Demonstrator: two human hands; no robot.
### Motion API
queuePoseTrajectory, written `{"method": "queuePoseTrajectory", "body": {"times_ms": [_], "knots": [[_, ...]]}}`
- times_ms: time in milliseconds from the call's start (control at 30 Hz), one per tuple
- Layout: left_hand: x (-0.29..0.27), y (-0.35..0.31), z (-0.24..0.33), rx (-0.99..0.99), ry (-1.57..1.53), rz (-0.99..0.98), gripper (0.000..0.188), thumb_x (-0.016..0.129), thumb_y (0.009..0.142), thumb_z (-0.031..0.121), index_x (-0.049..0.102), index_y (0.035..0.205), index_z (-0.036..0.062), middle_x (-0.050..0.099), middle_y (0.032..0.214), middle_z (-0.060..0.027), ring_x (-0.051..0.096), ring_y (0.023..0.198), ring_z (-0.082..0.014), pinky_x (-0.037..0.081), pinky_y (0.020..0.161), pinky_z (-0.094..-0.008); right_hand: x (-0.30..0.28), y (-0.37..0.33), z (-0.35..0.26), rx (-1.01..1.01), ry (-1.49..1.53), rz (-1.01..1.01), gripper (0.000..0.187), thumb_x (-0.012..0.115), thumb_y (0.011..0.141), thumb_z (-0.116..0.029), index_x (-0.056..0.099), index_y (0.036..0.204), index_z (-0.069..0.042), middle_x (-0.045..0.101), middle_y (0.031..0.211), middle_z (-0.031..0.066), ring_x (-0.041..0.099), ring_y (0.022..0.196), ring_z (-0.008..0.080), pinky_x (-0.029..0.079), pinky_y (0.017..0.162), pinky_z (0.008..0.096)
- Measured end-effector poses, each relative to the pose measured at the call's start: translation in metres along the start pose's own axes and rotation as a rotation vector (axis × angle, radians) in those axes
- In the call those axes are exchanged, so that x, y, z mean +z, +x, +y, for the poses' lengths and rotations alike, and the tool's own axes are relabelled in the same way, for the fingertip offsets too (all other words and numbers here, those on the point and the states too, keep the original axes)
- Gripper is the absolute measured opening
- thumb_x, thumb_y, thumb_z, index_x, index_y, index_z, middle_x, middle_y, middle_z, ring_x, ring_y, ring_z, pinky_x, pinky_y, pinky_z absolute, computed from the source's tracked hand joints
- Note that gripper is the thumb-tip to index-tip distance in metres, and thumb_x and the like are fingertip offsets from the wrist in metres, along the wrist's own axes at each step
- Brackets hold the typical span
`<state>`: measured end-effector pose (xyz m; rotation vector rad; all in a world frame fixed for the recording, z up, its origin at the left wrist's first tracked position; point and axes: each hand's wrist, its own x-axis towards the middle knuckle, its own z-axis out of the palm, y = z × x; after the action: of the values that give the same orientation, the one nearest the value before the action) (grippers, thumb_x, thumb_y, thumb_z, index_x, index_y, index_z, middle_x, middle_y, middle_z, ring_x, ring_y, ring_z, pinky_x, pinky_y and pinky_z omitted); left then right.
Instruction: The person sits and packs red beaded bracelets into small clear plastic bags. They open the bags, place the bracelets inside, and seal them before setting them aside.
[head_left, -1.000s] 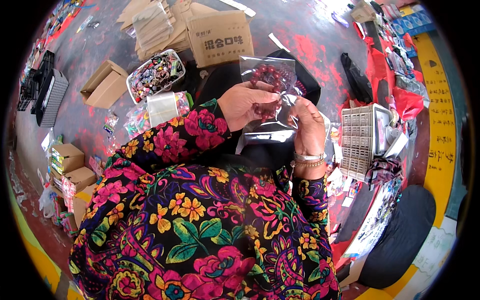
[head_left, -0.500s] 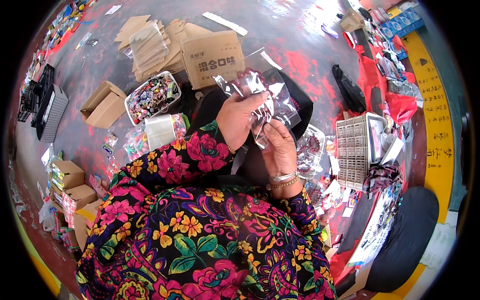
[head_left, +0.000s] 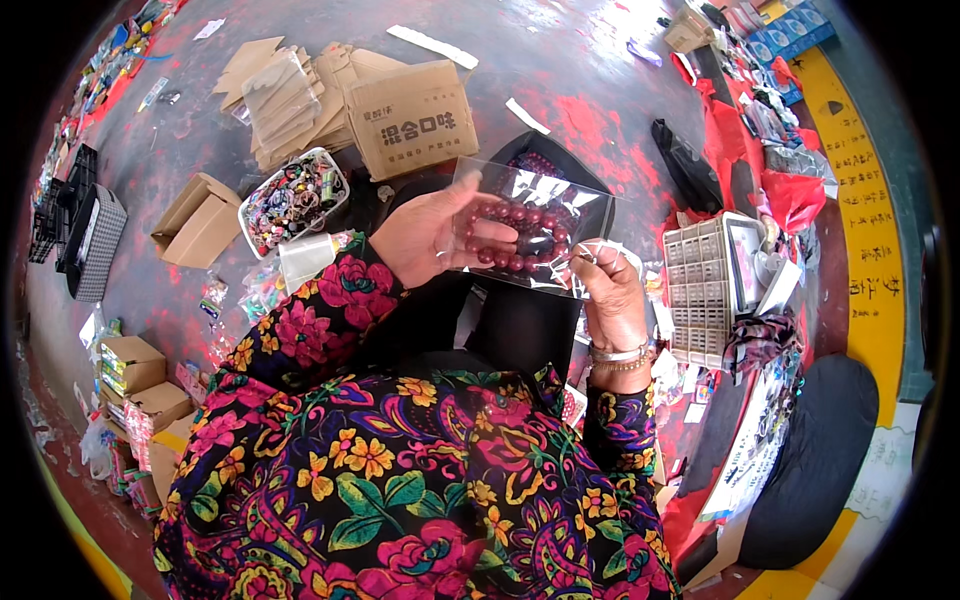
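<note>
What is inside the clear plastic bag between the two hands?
Inside the clear bag are round, dark red beads in curved rows. The right hand covers the lower right corner, so what lies beneath it cannot be seen.

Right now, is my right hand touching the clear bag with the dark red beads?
Touching. The head view shows the right hand pinching the clear bag near its lower right corner, with no gap between them.

Carton (head_left: 415,115) at 11 o'clock, white crate (head_left: 695,290) at 3, black pad (head_left: 815,465) at 4, checked basket (head_left: 98,255) at 9.
</note>
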<state>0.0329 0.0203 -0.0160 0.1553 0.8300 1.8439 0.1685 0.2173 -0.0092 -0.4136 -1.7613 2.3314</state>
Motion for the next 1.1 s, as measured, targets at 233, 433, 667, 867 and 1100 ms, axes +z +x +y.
{"method": "queuePoseTrajectory", "body": {"times_ms": [233,433,667,867,1100], "knots": [[-0.012,0.003,-0.009,-0.094,0.081,-0.009,0.035,0.046,0.092,0.029,0.050,0.113,0.0019,0.061,0.104,-0.0157,0.060,0.096,-0.0246,0.048,0.081,-0.0355,0.004,0.004,0.002,0.040,0.131,0.120,0.021,0.060,0.081,0.002,0.057,0.101,0.000,0.060,0.088,0.0030,0.058,0.072,0.0099,0.047,0.067,0.0207],[-0.011,-0.001,-0.040,-0.019,-0.328,-0.043,0.021,0.046,0.092,0.015,0.049,0.109,0.0041,0.054,0.115,-0.0203,0.055,0.105,-0.0318,0.045,0.089,-0.0437,-0.005,0.004,-0.004,0.100,0.190,0.074,0.030,0.061,0.077,0.006,0.055,0.106,0.001,0.060,0.096,0.0062,0.060,0.073,0.0115,0.050,0.066,0.0214],[-0.001,-0.003,-0.063,-0.078,-0.447,-0.079,0.023,0.048,0.090,0.012,0.045,0.113,0.0083,0.048,0.124,-0.0163,0.048,0.114,-0.0304,0.038,0.096,-0.0440,0.004,0.005,-0.001,0.088,0.221,0.227,0.008,0.061,0.080,0.000,0.062,0.088,-0.001,0.063,0.078,0.0041,0.060,0.069,0.0117,0.050,0.058,0.0226],[0.004,-0.003,-0.065,-0.141,-0.390,-0.141,0.034,0.052,0.088,0.010,0.040,0.120,0.0092,0.052,0.119,-0.0152,0.051,0.109,-0.0273,0.038,0.096,-0.0427,0.010,0.009,0.006,-0.018,0.183,0.327,0.008,0.062,0.079,0.000,0.062,0.086,-0.003,0.062,0.078,0.0035,0.058,0.068,0.0105,0.045,0.057,0.0209],[0.003,-0.005,-0.065,-0.184,-0.289,-0.132,0.036,0.052,0.088,0.011,0.039,0.121,0.0072,0.053,0.117,-0.0146,0.052,0.108,-0.0274,0.040,0.094,-0.0416,0.014,0.007,0.012,-0.043,0.256,0.333,0.010,0.061,0.077,0.002,0.062,0.086,-0.003,0.062,0.077,0.0033,0.056,0.064,0.0096,0.043,0.058,0.0204]]}}
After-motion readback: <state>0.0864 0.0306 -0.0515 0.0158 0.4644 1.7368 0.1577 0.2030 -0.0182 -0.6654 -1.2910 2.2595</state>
